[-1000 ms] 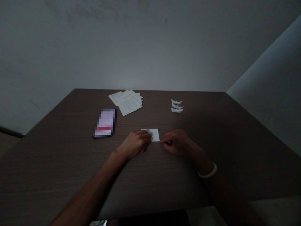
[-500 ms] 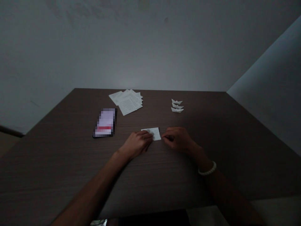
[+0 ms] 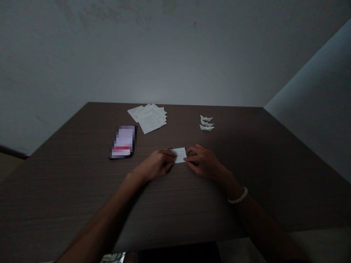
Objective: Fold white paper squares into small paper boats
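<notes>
A small folded white paper [image 3: 180, 154] lies on the dark wooden table [image 3: 175, 204] in front of me. My left hand [image 3: 156, 165] is curled, its fingertips pressing on the paper's left edge. My right hand [image 3: 201, 162], a white bead bracelet on its wrist, pinches the paper's right edge with bent fingers. Both hands rest on the tabletop and cover part of the paper.
A phone [image 3: 123, 142] with a lit screen lies to the left. A loose stack of printed sheets [image 3: 149, 117] sits at the far side. Three small folded paper boats [image 3: 206, 123] lie at the back right. A pale wall rises behind the table.
My right hand has slid left onto the paper's right edge, and both hands have come closer together. The visible part of the paper is smaller.
</notes>
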The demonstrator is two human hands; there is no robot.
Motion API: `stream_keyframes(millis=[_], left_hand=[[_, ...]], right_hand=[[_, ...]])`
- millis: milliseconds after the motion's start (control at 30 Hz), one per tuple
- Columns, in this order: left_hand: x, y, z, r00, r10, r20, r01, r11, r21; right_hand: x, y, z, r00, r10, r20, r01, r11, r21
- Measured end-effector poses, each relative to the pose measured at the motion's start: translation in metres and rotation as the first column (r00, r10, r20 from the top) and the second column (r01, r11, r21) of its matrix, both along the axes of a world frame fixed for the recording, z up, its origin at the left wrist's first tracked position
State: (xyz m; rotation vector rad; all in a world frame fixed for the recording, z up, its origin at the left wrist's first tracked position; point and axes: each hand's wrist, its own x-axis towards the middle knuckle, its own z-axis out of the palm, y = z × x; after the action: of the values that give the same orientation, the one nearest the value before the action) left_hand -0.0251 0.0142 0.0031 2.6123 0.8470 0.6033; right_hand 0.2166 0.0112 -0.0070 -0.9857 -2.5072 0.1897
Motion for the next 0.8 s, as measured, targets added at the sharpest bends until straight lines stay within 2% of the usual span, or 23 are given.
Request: stream_keyframes(millis=[200, 467, 800], left_hand=[[-0.008, 0.004, -0.005, 0.996, 0.090, -0.012, -0.090, 0.996, -0.002], [-0.011, 0.007, 0.003, 0.994, 0.113, 0.016, -0.111, 0.992, -0.067], [-0.014, 0.015, -0.009, 0.985, 0.130, 0.115, -0.119, 0.988, -0.097]], right_hand=[[0.000, -0.001, 0.001, 1.000, -0.012, -0.021, 0.012, 1.000, -0.016], [0.001, 0.001, -0.001, 1.000, 0.001, -0.009, -0.001, 1.000, 0.014], [0.001, 0.003, -0.006, 0.999, 0.023, -0.031, -0.023, 1.000, 0.010]])
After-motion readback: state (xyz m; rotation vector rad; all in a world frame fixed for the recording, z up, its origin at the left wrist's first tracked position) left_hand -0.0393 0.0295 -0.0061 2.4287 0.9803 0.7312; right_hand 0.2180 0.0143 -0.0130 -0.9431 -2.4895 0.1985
